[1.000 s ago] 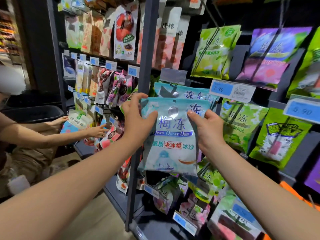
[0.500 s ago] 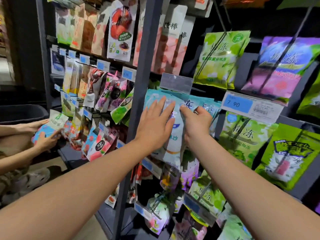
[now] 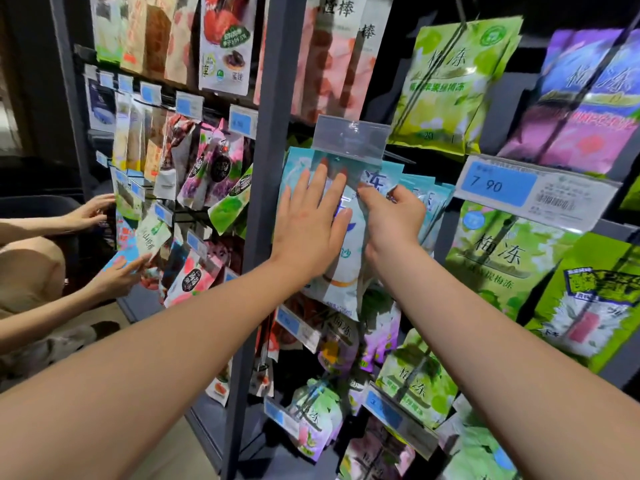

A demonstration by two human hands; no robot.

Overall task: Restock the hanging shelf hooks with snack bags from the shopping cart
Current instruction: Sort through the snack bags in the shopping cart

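A light blue snack bag point(image 3: 346, 271) hangs at the front of a row of like bags, under a clear empty label holder point(image 3: 349, 140) at the hook's tip. My left hand point(image 3: 311, 223) lies flat on the bag's front, fingers straight and reaching up under the holder. My right hand point(image 3: 391, 220) pinches the bag's upper right part next to the bags behind it point(image 3: 429, 199). The hook itself is hidden by the holder and my fingers. The shopping cart is out of view.
A dark upright post point(image 3: 266, 168) stands just left of the bag. Green bags point(image 3: 457, 84) and purple bags point(image 3: 585, 98) hang to the right, with a 7.90 price tag point(image 3: 502, 185). At left, another person's hands point(image 3: 104, 244) work on lower hooks.
The blue bag, held out in front of the rack a second ago, now hangs against the row on the hook. My left hand has flattened on it and slid upward; the view moved closer.
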